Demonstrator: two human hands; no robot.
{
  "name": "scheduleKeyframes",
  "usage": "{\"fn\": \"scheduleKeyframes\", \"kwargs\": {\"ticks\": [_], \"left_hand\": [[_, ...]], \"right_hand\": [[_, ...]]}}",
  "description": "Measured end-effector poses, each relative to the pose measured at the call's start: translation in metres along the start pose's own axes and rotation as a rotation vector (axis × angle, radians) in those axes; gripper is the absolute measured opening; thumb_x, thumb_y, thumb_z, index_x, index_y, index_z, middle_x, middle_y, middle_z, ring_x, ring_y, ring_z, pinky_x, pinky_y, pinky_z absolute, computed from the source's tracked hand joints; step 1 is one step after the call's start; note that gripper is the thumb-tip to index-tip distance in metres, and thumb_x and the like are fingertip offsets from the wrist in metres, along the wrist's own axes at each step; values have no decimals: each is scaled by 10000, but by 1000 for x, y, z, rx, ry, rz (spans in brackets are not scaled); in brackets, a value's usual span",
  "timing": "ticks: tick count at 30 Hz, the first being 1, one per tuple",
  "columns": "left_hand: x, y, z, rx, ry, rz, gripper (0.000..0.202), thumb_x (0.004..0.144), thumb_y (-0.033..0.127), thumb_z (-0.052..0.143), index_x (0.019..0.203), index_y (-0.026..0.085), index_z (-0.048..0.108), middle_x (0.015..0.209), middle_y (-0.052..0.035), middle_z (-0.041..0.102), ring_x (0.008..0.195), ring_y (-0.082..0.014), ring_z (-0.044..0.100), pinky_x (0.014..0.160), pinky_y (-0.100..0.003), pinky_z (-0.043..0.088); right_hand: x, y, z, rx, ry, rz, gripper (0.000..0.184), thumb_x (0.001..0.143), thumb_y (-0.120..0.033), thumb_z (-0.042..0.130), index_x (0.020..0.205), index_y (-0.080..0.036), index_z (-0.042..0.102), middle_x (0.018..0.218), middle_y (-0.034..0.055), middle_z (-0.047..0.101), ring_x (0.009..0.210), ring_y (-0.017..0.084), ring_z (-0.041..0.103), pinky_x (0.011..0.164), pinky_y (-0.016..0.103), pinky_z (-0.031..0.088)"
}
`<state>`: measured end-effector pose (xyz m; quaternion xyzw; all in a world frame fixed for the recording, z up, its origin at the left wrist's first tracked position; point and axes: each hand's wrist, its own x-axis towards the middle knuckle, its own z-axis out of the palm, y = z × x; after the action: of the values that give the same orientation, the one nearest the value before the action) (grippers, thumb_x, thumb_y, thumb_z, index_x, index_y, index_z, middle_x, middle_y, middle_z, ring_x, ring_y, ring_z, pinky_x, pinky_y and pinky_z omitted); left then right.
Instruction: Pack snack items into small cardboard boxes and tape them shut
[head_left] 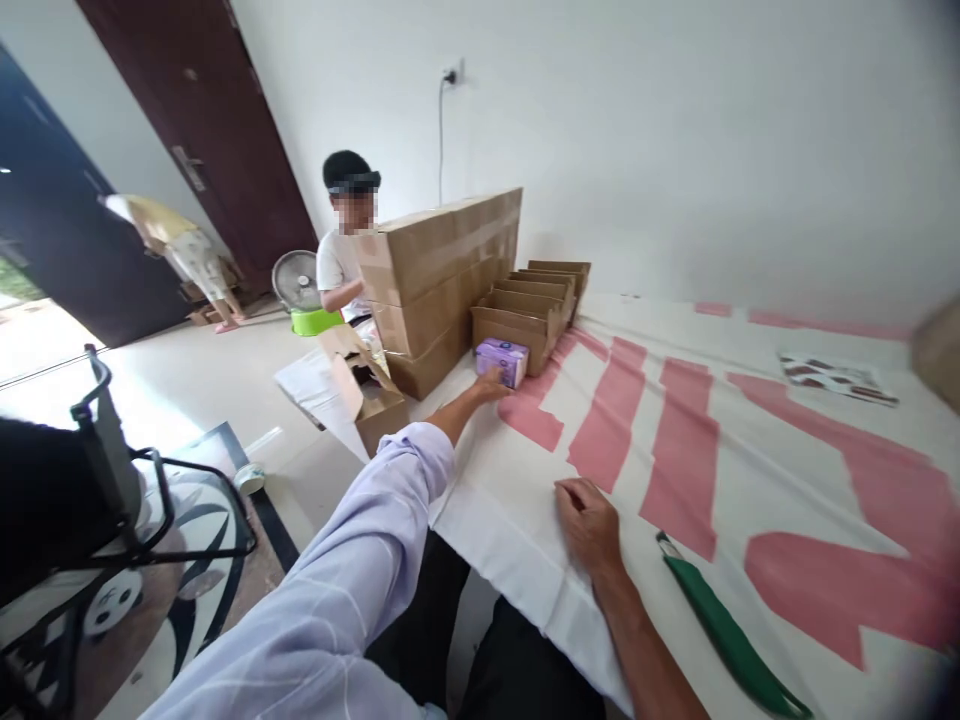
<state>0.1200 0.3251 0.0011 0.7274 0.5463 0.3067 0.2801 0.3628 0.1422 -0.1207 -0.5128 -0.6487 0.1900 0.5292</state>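
My left hand [492, 386] is stretched far forward, its fingers closed against the near side of a small purple box [504, 360]. The box sits at the near end of a row of open cardboard cartons [517, 325]. Part of my left fingers is hidden against the box, so I cannot make out the full grip. On the cloth [517, 520] near the table's front edge rests my right hand [589, 520], curled into a loose fist with nothing visible in it. To its right lies a green-handled tool [724, 625], perhaps a cutter.
Taped cardboard boxes [442, 285] are stacked at the left, with a person [341, 270] behind them. An open carton [367, 395] stands in front. A printed sheet [836, 378] lies at right. A chair [112, 470], a fan [296, 280] and another bending person [176, 240] are at left.
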Motion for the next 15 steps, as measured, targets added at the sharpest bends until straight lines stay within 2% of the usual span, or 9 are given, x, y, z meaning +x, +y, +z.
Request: {"fn": "scheduleKeyframes", "kwargs": {"ticks": [2, 4, 7, 9, 11, 12, 13, 15], "left_hand": [[-8, 10, 2, 50, -23, 8, 432, 1057, 423, 743, 1409, 180, 682, 1430, -137, 692, 1225, -294, 717, 1034, -512, 646], [-22, 23, 2, 79, -35, 63, 416, 987, 351, 825, 1338, 153, 725, 1385, -160, 716, 1232, -320, 713, 1077, -512, 624], [-59, 39, -18, 81, -27, 211, 431, 865, 238, 904, 1269, 169, 769, 1358, -168, 732, 1287, -346, 686, 1184, -507, 552], [-92, 39, -51, 78, 49, 333, 429, 882, 256, 873, 1296, 223, 762, 1411, -144, 705, 1343, -321, 652, 1248, -499, 495], [-127, 29, -98, 121, 309, 511, 394, 905, 282, 832, 1289, 237, 758, 1410, -146, 687, 1359, -314, 637, 1244, -507, 490], [-143, 20, -125, 148, 458, 501, 342, 920, 273, 797, 1258, 239, 757, 1384, -137, 687, 1353, -307, 634, 1231, -502, 498], [-159, 9, -152, 169, 595, 428, 298, 925, 250, 761, 1223, 235, 754, 1360, -130, 686, 1347, -303, 631, 1201, -493, 517], [-183, -16, -201, 178, 814, 143, 297, 894, 226, 739, 1190, 229, 736, 1341, -120, 688, 1340, -308, 622, 1123, -468, 559]], "right_hand": [[3, 1, 0, 9, -8, 15, 265, 893, -429, 598, 801, -242, 762, 871, 77, 787, 818, 254, 718, 785, 378, 554], [3, -2, -1, 10, -12, 31, 290, 872, -460, 591, 794, -242, 766, 866, 77, 791, 814, 254, 721, 782, 379, 560], [4, -7, -3, -7, -17, 48, 301, 843, -476, 583, 782, -244, 765, 860, 79, 792, 818, 256, 725, 800, 385, 570], [5, -7, -3, -18, -24, 55, 308, 831, -485, 577, 776, -246, 764, 853, 79, 789, 812, 257, 723, 800, 389, 573], [6, -7, -2, -21, -27, 58, 320, 824, -500, 574, 779, -248, 766, 851, 80, 786, 804, 257, 718, 796, 392, 575], [6, -6, -1, -21, -24, 59, 326, 820, -508, 572, 778, -249, 765, 849, 80, 784, 801, 257, 714, 794, 393, 575], [6, -6, -1, -22, -21, 60, 329, 818, -516, 572, 776, -251, 762, 848, 80, 782, 801, 258, 712, 795, 394, 574], [6, -5, 0, -33, -12, 66, 331, 815, -526, 571, 766, -253, 750, 845, 80, 776, 802, 260, 709, 798, 397, 568]]}}
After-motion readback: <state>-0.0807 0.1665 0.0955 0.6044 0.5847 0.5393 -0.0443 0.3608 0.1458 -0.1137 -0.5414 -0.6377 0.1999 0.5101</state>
